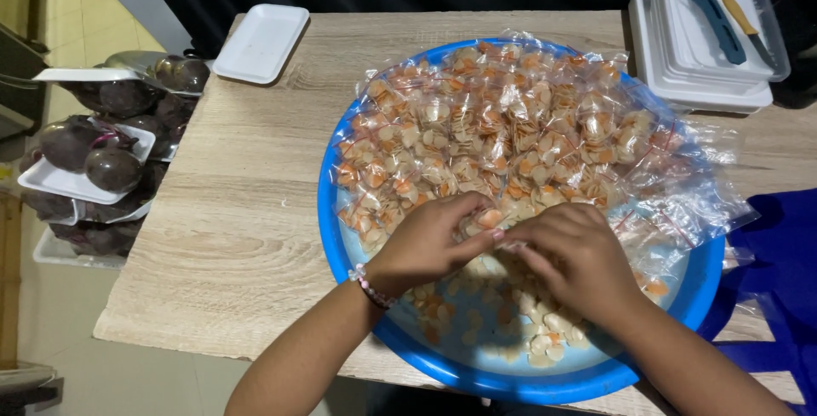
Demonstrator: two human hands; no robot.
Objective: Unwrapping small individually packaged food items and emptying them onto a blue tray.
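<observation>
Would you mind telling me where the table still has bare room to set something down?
Bare wood lies left of the blue basin, below the empty white tray, out to the table edge. A narrower strip runs behind the basin toward the stacked white containers. The basin itself is crowded: small filled bags, both hands.

One head-worn view is given, aimed steeply down at close range; the table (247,212) is seen stretching toward twelve o'clock.

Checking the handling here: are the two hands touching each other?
Touching. The head view shows the left hand and right hand meeting fingertip to fingertip over the blue basin.
</observation>
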